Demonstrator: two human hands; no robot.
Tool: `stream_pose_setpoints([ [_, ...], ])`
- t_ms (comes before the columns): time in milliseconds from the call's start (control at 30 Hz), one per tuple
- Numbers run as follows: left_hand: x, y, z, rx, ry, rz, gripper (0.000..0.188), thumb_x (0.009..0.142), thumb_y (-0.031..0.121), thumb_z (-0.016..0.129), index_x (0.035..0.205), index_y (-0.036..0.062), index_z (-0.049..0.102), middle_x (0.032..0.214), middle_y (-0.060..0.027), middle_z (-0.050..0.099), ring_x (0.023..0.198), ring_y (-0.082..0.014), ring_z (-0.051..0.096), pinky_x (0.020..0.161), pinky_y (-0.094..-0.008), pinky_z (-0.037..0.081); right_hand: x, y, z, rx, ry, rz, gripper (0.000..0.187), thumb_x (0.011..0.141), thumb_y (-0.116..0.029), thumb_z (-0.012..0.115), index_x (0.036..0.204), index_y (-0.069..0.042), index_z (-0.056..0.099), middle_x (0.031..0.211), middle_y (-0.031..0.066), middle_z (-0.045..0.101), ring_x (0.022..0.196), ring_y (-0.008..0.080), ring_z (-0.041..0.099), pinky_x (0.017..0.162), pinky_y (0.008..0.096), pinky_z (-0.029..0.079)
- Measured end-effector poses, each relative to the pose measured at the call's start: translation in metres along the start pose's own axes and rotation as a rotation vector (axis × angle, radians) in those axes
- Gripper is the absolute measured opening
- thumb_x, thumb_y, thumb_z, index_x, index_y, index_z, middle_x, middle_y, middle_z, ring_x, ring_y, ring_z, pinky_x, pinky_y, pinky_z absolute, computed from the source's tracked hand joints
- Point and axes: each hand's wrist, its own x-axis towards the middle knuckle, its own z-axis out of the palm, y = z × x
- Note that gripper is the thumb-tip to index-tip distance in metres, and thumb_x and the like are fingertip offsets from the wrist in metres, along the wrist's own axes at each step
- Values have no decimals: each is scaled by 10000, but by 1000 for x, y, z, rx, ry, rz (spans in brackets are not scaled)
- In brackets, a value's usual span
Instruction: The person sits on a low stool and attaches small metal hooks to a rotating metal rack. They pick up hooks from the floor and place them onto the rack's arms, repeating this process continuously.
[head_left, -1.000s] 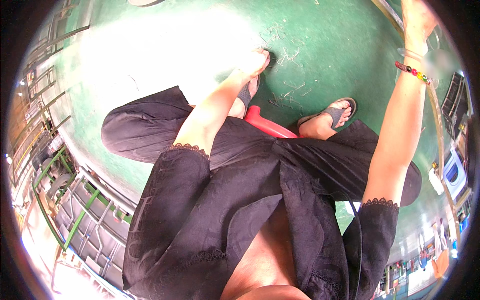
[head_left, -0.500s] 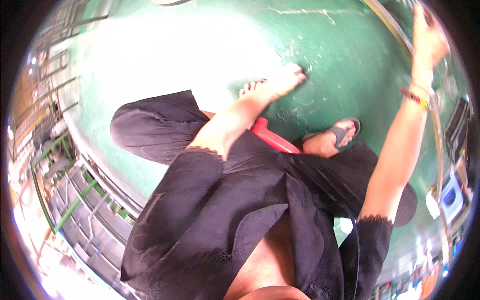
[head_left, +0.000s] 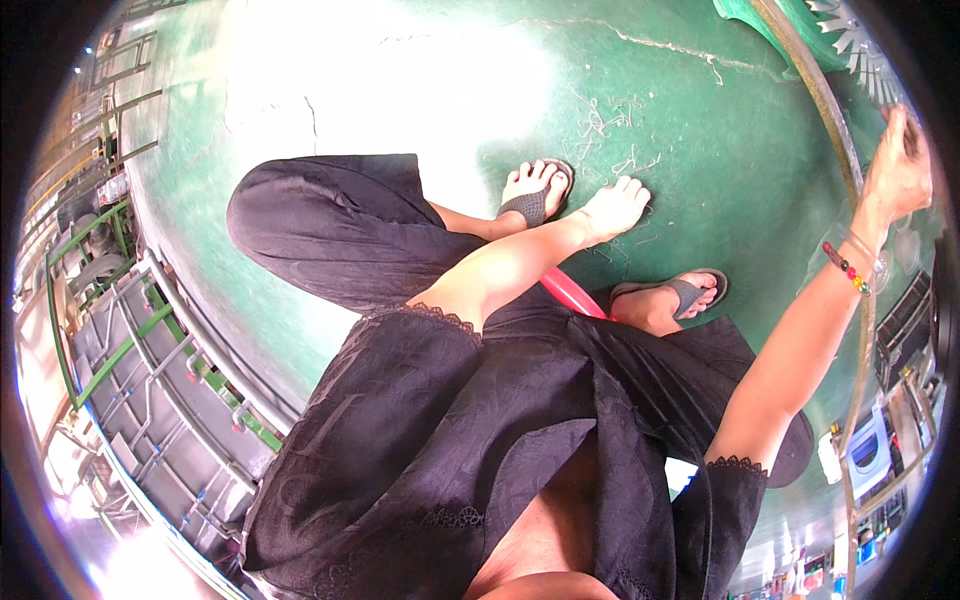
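My left hand (head_left: pixel 616 210) is above the green floor, between my two sandalled feet, with its fingers curled inward. Whatever lies in it, if anything, is hidden. At the far right, my right hand (head_left: pixel 900 172) reaches past a curved brownish bar (head_left: pixel 822 95), fingers drawn together. Just beyond its fingertips hangs a bunch of thin, pale, fringe-like strips (head_left: pixel 866 52). Whether these fingers hold one of them cannot be made out. A beaded bracelet (head_left: pixel 846 268) circles my right wrist.
A red plastic piece (head_left: pixel 576 293) shows between my legs. Thin pale scraps (head_left: pixel 605 118) litter the cracked green floor (head_left: pixel 690 140). Green cloth or sheeting (head_left: pixel 765 28) lies by the bar. A blue plastic stool (head_left: pixel 868 448) stands at right, metal racks (head_left: pixel 165 370) at left.
My view has shifted, bringing the pale strips into sight at upper right. My left hand has moved right and away from my left foot. My right hand sits lower and farther right in view.
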Motion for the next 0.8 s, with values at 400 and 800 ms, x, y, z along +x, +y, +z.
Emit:
stream_pose_setpoints([
  [400, 30, -85, -34, -153, 383, -281, 133, 794, 187, 595, 879, 86, 608, 898, -114, 564, 919, -303, 544, 741, -403, 492, -12, -17, -13, 216, 46, -37, 284, 800, -347, 675, 904, -85, 712, 780, 36, 708, 746, 138, 679, 703, 264, 509],
  [800, 49, -84, -69, 277, 205, -158, 146, 771, 87, 515, 887, 11, 563, 928, -128, 563, 916, -273, 552, 747, -375, 488, -18, -15, -2, 271, 42, -38, 282, 817, -337, 653, 925, -79, 697, 811, 58, 705, 770, 169, 681, 732, 284, 507],
])
